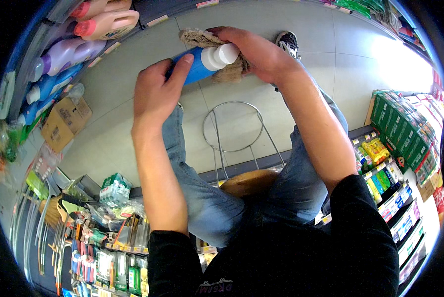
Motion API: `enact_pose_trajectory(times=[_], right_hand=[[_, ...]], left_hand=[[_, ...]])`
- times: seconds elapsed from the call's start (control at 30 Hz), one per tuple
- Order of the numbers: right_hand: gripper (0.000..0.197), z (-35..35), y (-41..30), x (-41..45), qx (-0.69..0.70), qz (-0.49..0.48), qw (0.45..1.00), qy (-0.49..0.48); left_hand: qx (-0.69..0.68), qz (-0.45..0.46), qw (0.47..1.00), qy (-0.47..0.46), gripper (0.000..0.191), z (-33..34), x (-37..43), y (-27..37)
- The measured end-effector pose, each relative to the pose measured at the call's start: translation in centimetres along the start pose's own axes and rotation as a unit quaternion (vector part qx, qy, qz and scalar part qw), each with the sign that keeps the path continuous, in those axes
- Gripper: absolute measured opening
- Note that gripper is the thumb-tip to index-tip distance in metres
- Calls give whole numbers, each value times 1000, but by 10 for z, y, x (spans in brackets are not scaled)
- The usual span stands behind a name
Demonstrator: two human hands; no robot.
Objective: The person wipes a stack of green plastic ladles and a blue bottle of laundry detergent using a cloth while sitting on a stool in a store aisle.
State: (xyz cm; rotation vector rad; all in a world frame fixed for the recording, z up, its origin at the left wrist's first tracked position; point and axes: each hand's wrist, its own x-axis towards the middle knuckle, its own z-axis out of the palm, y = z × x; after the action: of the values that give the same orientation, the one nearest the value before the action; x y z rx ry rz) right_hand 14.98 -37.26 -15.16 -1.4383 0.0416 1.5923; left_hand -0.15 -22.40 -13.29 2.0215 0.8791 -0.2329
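A blue plastic bottle (197,72) with a white neck and white cap (226,54) is held tilted in front of me, its cap toward the right. My left hand (160,87) grips the bottle's body, with the thumb lying along its upper side. In my right hand (249,48) is a brown, fluffy cloth (227,74), which hangs below the cap and also sticks out above the bottle. The cloth is against the cap end; the fingers of my right hand are partly hidden behind it.
I sit on a stool with a wooden seat (249,182) and metal legs. Jugs of detergent (107,25) line a shelf at upper left, above a cardboard box (66,120). Stocked shelves stand behind me, and green cartons (402,124) are stacked at right. Tiled floor (240,122) spreads before me.
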Motion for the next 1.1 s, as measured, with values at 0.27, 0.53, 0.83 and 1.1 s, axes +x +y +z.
enact_pose_trajectory(times=[0.27, 0.53, 0.83, 1.1], right_hand=[[49, 0, 0, -4, -60, -116, 990, 61], [49, 6, 4, 0, 9, -185, 983, -6], [47, 8, 7, 5, -100, -223, 965, 91], [56, 8, 4, -2, -320, -274, 901, 106]], left_hand=[[14, -55, 998, -3, 55, 3, 5, 2], [-59, -95, 994, -21, 54, 4, 4, -2], [-40, -99, 986, -132, 48, 19, 2, -6], [-238, -47, 970, -13, 49, -3, 4, -21]])
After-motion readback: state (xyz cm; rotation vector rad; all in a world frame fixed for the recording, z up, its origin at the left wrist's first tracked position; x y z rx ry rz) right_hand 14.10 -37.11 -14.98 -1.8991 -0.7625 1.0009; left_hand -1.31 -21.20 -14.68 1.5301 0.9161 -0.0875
